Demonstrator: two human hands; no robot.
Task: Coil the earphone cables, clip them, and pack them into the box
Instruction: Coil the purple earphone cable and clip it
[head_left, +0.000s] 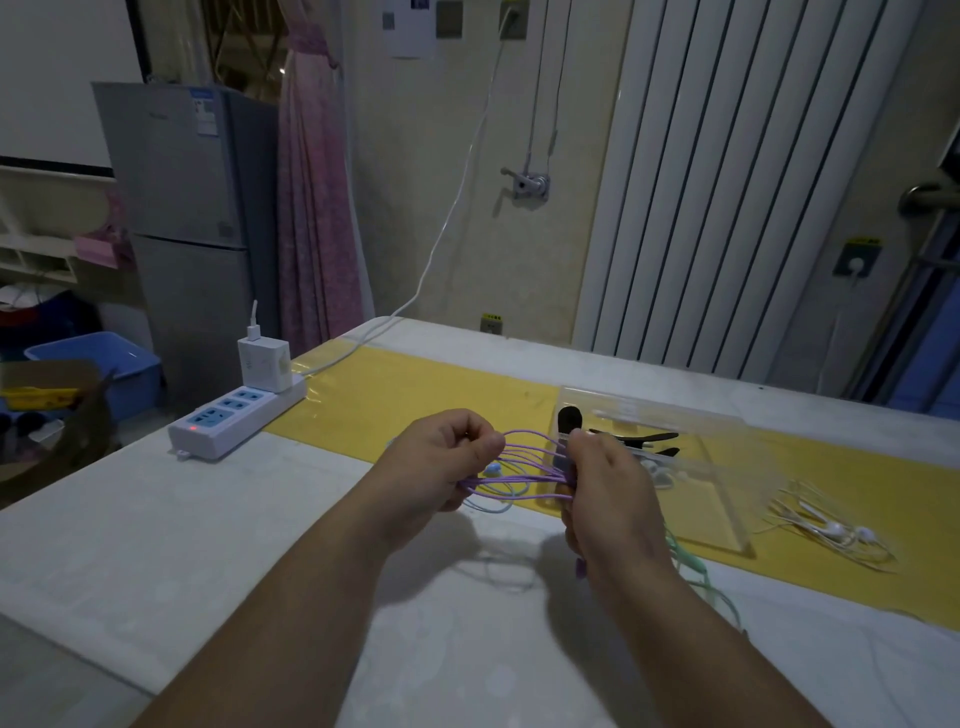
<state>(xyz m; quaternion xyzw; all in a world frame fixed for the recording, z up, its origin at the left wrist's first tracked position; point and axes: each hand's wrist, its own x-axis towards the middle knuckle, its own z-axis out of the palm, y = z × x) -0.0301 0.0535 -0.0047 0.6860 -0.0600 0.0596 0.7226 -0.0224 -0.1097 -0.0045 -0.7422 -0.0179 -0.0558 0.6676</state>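
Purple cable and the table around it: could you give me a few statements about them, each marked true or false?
1. Both the left hand and the right hand hold the purple cable. True.
2. The purple cable already lies in the box. False: the hands hold it in front of the box.
3. A black clip stands upright at the right hand's fingertips. True.
4. The white earphones lie left of the power strip. False: they lie on the yellow mat, right of the box.
5. Nothing is plugged into the power strip. False: a white charger sits in it.
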